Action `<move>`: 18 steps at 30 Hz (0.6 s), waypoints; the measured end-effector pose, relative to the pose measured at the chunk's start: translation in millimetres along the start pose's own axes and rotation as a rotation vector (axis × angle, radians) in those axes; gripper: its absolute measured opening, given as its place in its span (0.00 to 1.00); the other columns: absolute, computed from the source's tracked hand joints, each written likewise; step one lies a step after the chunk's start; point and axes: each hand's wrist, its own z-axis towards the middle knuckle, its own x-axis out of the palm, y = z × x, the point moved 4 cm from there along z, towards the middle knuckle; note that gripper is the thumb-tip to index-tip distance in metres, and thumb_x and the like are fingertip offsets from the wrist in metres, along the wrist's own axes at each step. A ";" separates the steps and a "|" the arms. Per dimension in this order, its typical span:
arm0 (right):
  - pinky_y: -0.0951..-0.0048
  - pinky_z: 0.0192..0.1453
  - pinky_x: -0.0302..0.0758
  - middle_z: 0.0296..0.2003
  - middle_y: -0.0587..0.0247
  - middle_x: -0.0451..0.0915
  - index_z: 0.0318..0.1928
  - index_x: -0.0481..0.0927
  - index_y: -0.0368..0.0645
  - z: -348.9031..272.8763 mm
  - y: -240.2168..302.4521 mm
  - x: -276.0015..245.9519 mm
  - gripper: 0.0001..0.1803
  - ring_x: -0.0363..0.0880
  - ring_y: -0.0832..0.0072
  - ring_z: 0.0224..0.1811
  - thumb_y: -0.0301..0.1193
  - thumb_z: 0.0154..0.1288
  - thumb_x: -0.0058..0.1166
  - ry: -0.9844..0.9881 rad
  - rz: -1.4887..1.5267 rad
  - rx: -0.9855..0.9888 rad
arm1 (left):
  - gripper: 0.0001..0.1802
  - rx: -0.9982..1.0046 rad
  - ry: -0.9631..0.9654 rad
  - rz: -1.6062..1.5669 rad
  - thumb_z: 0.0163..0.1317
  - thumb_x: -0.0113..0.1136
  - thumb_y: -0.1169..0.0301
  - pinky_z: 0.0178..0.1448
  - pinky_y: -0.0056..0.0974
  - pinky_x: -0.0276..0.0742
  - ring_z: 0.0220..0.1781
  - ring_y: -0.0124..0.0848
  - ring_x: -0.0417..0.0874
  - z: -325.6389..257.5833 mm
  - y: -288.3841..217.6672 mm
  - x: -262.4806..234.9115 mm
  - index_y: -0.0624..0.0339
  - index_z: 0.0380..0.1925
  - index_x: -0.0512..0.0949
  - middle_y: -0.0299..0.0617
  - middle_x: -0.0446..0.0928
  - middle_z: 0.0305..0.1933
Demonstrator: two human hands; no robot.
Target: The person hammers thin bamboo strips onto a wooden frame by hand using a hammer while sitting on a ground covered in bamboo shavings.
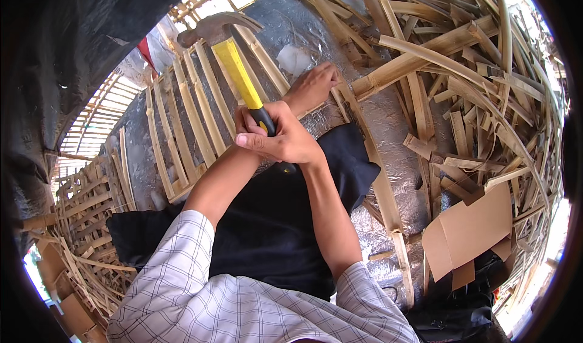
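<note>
My right hand (280, 133) is closed around the black grip of a claw hammer (237, 69) with a yellow shaft. Its metal head is raised at the far side, over the bamboo slats. Under my right wrist my left forearm crosses, so my left hand (314, 88) lies beyond it to the right. The left fingers are curled closed by the end of a long bamboo strip (379, 182); whatever they pinch is hidden. A frame of parallel bamboo slats (193, 112) lies in front of me, left of the left hand.
Split bamboo pieces (467, 100) are heaped at the right. Below the heap lies a torn cardboard sheet (470, 233). Black cloth (261, 227) covers my lap. Woven bamboo lattice (85, 203) stands at the left, and dark sheeting (67, 51) hangs at the upper left.
</note>
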 end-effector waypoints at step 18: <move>0.80 0.14 0.49 0.19 0.74 0.64 0.25 0.60 0.47 7.6 -10.9 40.3 0.23 0.56 0.90 0.12 0.25 0.71 0.61 0.081 0.048 0.182 | 0.10 -0.819 -0.112 -0.642 0.68 0.60 0.77 0.43 0.29 0.75 0.37 0.22 0.79 -300.5 -8.7 -279.1 0.63 0.48 0.80 0.34 0.79 0.35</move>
